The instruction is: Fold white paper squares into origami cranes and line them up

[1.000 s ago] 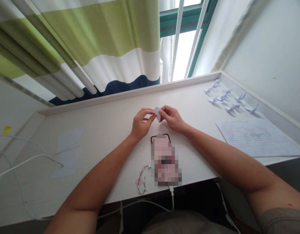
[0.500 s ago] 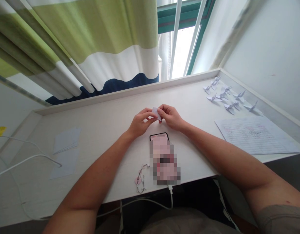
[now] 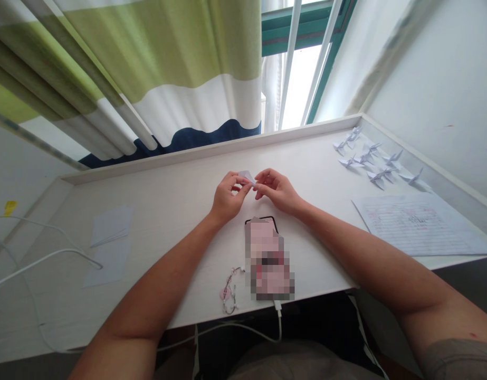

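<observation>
Above the middle of the white desk (image 3: 180, 211), a small folded piece of white paper (image 3: 246, 176) is between my hands. My left hand (image 3: 229, 196) pinches it between thumb and fingers from the left. From the right, my right hand (image 3: 278, 191) has its thumb and forefinger closed at the paper's lower right corner, with the other fingers curled. Several folded paper cranes (image 3: 380, 158) stand in the desk's far right corner. Just below my hands lies a phone (image 3: 263, 220), its screen mostly blurred out.
A charging cable (image 3: 278, 309) runs from the phone over the front edge, beside a beaded strap (image 3: 226, 293). White paper sheets (image 3: 112, 224) and another white cable (image 3: 61, 253) are on the left. A written sheet (image 3: 417, 221) lies right. Curtains (image 3: 168, 53) hang behind.
The paper has turned and shifted left, now showing a pointed shape. My right fingers have moved from its upper face to its lower corner. The view has shifted slightly.
</observation>
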### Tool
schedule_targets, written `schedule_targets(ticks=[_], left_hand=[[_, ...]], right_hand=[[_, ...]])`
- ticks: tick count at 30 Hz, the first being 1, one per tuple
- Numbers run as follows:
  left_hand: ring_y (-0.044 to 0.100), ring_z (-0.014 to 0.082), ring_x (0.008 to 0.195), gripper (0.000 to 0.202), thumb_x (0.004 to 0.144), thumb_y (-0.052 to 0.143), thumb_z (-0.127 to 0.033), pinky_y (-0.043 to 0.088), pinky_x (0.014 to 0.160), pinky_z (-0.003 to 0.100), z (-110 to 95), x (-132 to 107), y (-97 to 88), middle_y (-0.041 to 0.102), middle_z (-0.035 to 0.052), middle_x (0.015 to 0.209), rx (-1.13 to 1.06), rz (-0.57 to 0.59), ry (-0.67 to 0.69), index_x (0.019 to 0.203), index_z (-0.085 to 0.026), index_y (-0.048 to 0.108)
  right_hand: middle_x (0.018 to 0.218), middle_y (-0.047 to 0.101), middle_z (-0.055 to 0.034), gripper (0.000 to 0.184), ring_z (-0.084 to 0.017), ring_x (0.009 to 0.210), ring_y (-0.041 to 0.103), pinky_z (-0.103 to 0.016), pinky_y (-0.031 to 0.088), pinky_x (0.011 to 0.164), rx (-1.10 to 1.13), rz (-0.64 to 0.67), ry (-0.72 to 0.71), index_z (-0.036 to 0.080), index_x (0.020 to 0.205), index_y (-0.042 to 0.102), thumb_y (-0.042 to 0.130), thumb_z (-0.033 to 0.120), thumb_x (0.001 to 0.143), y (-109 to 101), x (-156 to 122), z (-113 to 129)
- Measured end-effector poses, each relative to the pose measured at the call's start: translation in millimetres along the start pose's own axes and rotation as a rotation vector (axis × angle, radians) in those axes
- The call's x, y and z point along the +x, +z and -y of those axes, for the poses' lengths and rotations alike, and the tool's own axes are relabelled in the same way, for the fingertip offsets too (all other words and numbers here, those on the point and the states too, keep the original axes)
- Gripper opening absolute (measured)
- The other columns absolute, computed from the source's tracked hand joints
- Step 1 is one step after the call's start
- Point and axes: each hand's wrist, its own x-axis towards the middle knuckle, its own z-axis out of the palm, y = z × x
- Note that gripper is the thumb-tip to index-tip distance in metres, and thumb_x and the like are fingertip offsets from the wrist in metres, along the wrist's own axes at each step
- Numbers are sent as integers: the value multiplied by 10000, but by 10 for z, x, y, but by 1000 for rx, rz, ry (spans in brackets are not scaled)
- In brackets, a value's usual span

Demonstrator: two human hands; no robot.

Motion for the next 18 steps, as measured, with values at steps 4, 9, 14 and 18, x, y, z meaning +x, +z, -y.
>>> schedule_targets(ticks=[4, 9, 14, 18], left_hand=[[725, 178, 941, 109, 958, 770, -324, 629, 800, 308, 0, -4, 29, 735, 60, 1061, -47, -101, -60, 934, -220, 792], [746, 203, 923, 125, 932, 789, -347, 622, 866, 363, 43, -28, 64, 806, 53, 988, -34, -95, -130, 938, -225, 817], [767, 243, 949, 129, 914, 815, -360, 599, 958, 432, 122, -35, 75, 846, 48, 955, -1, -43, -210, 915, -234, 841], [738, 283, 1101, 122, 897, 840, -371, 541, 1115, 506, 209, -43, 75, 836, 69, 1045, 26, -6, -228, 885, -250, 857]], right_hand=[[953, 752, -31, 305, -195, 837, 743, -412, 616, 830, -199, -23, -122, 251, 997, 662, 797, 513, 924, -1, -20, 20], [938, 780, -48, 172, -218, 858, 727, -438, 592, 849, -382, -70, -189, 248, 923, 725, 738, 412, 972, -81, 28, -39], [996, 767, -57, 95, -243, 938, 698, -449, 564, 909, -553, 19, -247, 257, 892, 749, 722, 291, 977, -167, 95, -124], [1084, 766, -78, 91, -279, 1055, 678, -486, 526, 1013, -703, 94, -251, 252, 889, 754, 725, 223, 971, -186, 126, -183]])
